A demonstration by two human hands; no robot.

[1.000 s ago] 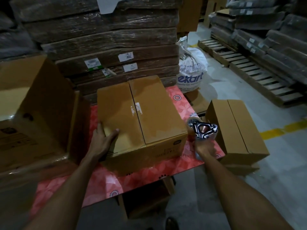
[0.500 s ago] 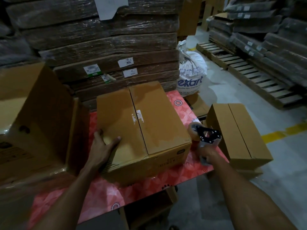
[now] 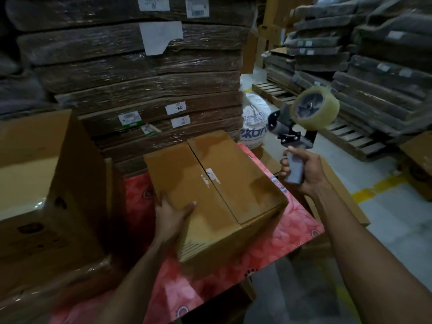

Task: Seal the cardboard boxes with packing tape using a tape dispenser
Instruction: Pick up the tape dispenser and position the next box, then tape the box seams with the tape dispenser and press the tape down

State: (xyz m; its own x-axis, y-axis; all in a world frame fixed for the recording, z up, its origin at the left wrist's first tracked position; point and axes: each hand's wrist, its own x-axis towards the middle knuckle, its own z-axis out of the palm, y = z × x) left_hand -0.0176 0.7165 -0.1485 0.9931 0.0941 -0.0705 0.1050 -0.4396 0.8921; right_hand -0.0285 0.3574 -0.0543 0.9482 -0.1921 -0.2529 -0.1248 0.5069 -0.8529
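Since a second ago your right hand [image 3: 304, 170] has lifted the tape dispenser [image 3: 298, 127] from down beside the box's right edge to up in the air, well above the table and to the right of the box. Behind everything stands the tall stack of wrapped flat cardboard [image 3: 145, 80], with more wrapped bundles and wooden pallets [image 3: 350, 134] off to your right. A large open carton [image 3: 46, 183] fills the left side. The table, under a red flowered cloth [image 3: 275, 239], carries the closed box [image 3: 215, 190], its top flaps meeting along an untaped middle seam with scraps of old label on it. A second closed box [image 3: 341, 199] sits beyond the table's right edge, mostly hidden by your right forearm. Your left hand [image 3: 173, 213] lies flat on the box's near left top, fingers spread, thumb out along the flap. Your right fingers are wrapped tight round the dispenser's grey handle, the clear tape roll [image 3: 314, 108] uppermost.
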